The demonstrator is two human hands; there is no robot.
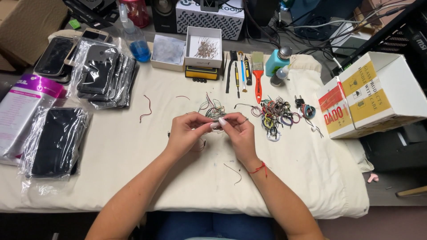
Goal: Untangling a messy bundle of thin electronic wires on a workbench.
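- Both hands meet mid-table; left hand [186, 133] and right hand [238, 133] pinch a small wire bundle [215, 114] between fingertips
- Heap of coloured wire loops [273, 116] just right; red-handled brush [258, 75] behind

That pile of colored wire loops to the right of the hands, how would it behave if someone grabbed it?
The pile of thin colored wires would probably be floppy and light. Its loops look tangled, so it would likely lift as a clump, trailing strands. Pushed across the cloth-covered table, it would likely snag rather than slide.
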